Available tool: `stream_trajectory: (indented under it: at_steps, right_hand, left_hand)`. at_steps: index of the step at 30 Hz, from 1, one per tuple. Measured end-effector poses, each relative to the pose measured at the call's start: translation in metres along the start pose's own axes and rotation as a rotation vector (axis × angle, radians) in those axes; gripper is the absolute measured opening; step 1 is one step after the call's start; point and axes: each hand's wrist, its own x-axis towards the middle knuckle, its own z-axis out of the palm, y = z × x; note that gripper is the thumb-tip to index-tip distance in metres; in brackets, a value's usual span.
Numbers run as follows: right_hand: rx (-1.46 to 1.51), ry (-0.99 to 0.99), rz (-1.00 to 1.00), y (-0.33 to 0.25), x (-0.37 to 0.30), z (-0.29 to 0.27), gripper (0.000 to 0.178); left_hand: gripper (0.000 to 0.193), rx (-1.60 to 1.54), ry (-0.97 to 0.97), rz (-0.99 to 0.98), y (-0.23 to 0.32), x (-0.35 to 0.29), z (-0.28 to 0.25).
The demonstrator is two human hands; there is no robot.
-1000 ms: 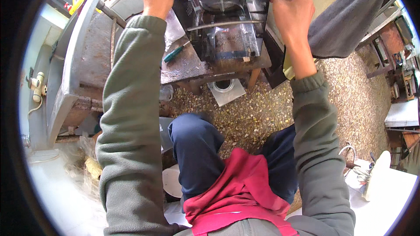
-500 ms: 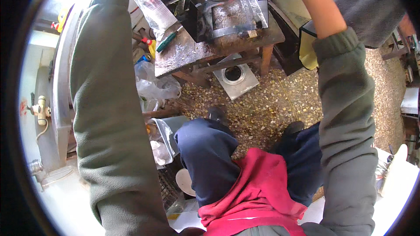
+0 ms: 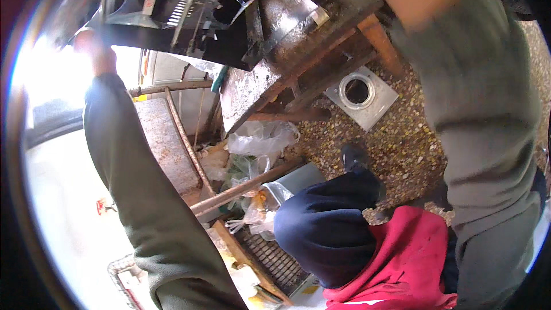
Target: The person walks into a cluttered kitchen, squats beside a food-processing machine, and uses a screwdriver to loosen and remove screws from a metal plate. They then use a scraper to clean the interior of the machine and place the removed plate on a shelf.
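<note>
A large black appliance (image 3: 166,37), which looks like a gas stove with its inner parts exposed, hangs tilted across the upper left. Metal pipes and slots show on it. My left hand (image 3: 96,51) is closed at its left lower edge; bright light washes out the fingers. Under the appliance's right end lies a worn wooden bench (image 3: 247,95) with a blackened, greasy top. My right forearm reaches up past the bench's right side, and the hand lies beyond the upper edge of the picture. A green handle (image 3: 217,80) shows at the bench's left edge, partly covered.
A square silver plate with a round hole (image 3: 379,102) lies on the speckled floor. Left of my knees are plastic bags (image 3: 261,142), a grey bin (image 3: 304,181), a rusty bar (image 3: 244,188) and a dark mesh crate (image 3: 275,258). A metal shelf (image 3: 166,143) stands further left.
The black appliance has moved left, now partly off the bench and turned. My left hand has come into view at its edge. The whole view has swung left.
</note>
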Motion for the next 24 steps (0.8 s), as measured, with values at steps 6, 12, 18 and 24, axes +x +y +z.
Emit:
stream_trajectory:
  at_steps: [6, 12, 18, 24]
  right_hand:
    - [0.738, -0.145, 0.754, -0.051, -0.162, -0.068, 0.022]
    - [1.359, -0.23, 1.396, -0.091, -0.227, -0.08, 0.036]
    - [1.687, -0.005, 1.719, -0.126, -0.219, -0.082, 0.041]
    - [1.399, 0.083, 1.246, -0.107, -0.148, -0.08, 0.024]
  left_hand:
    - [0.017, 0.03, -0.184, -0.066, -0.007, 0.038, 0.003]
    - [0.025, 0.218, -0.238, -0.042, -0.026, 0.08, 0.008]
    - [0.024, 0.178, -0.095, 0.182, -0.027, 0.067, 0.003]
    - [0.021, 0.082, 0.097, 0.058, 0.015, 0.017, -0.017]
